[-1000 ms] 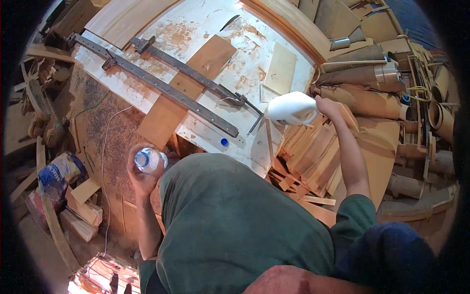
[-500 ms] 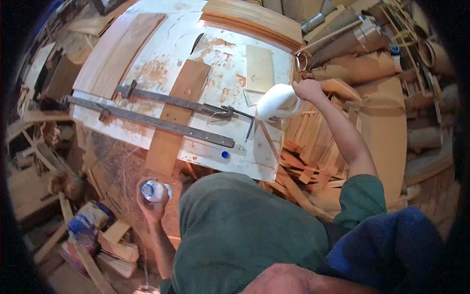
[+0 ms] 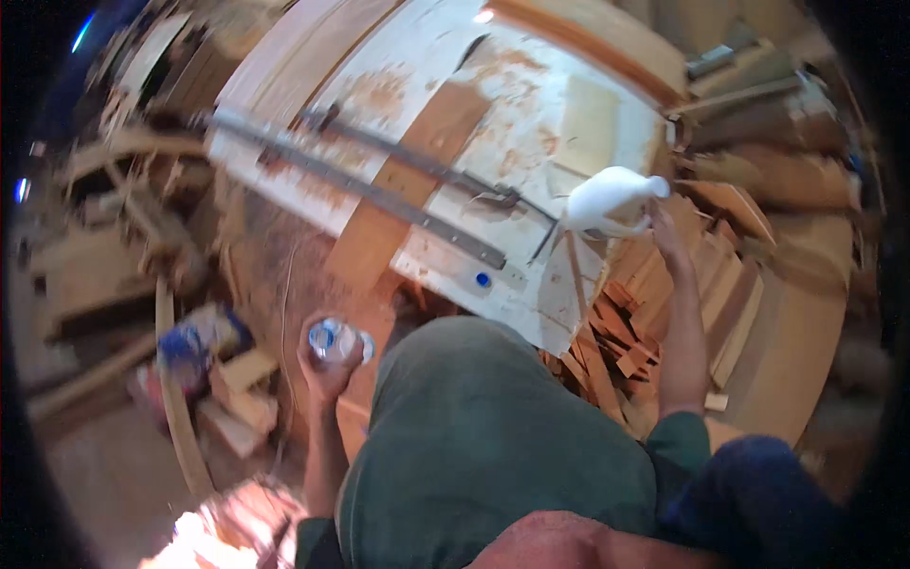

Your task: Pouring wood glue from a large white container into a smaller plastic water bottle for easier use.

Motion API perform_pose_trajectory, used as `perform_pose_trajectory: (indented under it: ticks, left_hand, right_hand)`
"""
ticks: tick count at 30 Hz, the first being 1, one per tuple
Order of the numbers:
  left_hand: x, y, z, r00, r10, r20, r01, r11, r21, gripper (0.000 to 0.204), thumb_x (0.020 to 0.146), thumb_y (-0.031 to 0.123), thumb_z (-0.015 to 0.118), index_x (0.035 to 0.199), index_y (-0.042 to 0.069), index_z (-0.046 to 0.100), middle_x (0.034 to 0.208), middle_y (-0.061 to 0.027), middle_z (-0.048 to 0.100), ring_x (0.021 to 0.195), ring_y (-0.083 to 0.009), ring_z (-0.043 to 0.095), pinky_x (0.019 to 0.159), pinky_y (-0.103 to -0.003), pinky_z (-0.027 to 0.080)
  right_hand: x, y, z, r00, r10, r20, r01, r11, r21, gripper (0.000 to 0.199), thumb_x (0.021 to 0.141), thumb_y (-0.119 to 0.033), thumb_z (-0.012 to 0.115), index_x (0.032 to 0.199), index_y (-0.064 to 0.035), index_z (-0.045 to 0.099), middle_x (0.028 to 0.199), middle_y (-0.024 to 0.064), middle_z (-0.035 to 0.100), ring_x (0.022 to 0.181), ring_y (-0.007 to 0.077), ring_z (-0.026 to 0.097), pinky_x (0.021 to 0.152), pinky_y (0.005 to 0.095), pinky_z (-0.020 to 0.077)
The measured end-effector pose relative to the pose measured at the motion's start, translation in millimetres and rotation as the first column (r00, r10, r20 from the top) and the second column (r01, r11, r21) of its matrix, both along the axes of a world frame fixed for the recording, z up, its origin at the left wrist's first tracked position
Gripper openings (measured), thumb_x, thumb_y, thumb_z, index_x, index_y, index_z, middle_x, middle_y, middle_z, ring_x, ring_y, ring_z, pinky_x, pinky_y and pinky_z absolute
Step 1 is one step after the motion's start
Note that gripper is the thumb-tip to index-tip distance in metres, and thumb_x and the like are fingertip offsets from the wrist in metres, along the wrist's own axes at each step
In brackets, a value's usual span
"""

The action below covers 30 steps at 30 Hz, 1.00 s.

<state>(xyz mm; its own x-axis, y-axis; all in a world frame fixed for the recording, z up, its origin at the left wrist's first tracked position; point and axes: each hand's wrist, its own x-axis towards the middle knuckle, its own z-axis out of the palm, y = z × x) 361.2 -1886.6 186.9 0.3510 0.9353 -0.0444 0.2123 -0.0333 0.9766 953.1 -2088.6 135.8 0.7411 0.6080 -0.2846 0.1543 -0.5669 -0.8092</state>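
My left hand [image 3: 323, 376] is closed around a small clear plastic bottle [image 3: 337, 341] with a blue neck ring, held left of my lap and off the table. In my right hand [image 3: 665, 230] is a white plastic jug [image 3: 607, 201], gripped at its handle side, with its neck pointing right. The jug is tilted over the right edge of the white worktable [image 3: 445, 47]; whether it touches the table I cannot tell. A blue cap [image 3: 483, 280] lies near the table's front edge, between my two hands.
Two long metal bar clamps [image 3: 370, 194] lie across a brown board [image 3: 360, 248] jutting past the table's front edge. Pale planks [image 3: 294, 57] rest at the far left. Wood offcuts [image 3: 645, 313] are heaped right of the table, and scrap wood [image 3: 248, 398] lies at lower left.
The whole view has shifted, the table now further right and up. My right hand has moved from the jug's top to its lower right side, and the jug is turned differently. The left hand still holds the bottle.
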Motion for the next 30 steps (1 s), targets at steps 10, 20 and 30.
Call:
perform_pose_trajectory:
  ticks: [10,20,30]
  left_hand:
    - [-6,-42,34,0.970,0.149,-0.190,-0.135,0.987,0.086,0.050,0.070,-0.001,0.080,0.115,0.005,0.059,0.110,-0.0061,0.064,0.100,-0.0158,0.062,0.090,-0.033,0.051]
    - [-62,-76,9,0.945,0.325,-0.045,-0.326,0.946,0.005,0.051,0.072,0.002,0.082,0.117,0.006,0.058,0.105,-0.0032,0.065,0.098,-0.0134,0.064,0.089,-0.031,0.051]
    - [-177,-24,-35,0.913,0.403,0.062,-0.403,0.915,-0.019,0.044,0.071,0.007,0.082,0.111,0.007,0.062,0.104,-0.0022,0.066,0.097,-0.0109,0.063,0.090,-0.029,0.050]
  right_hand:
    - [-9,21,-57,0.920,-0.262,-0.293,0.370,0.826,0.425,0.042,0.098,-0.033,0.068,0.128,-0.0039,0.063,0.102,0.0001,0.062,0.082,0.0097,0.056,0.068,0.0260,0.0465]
    - [-20,28,-18,0.876,-0.451,-0.170,0.479,0.853,0.208,0.038,0.091,-0.039,0.075,0.102,-0.0044,0.063,0.078,0.0001,0.056,0.058,0.0100,0.051,0.046,0.0273,0.0354]
    - [-190,29,194,0.988,-0.157,0.003,0.152,0.959,0.240,0.032,0.097,-0.034,0.067,0.075,-0.0147,0.054,0.055,-0.0094,0.038,0.041,0.0007,0.028,0.037,0.0214,0.0213]
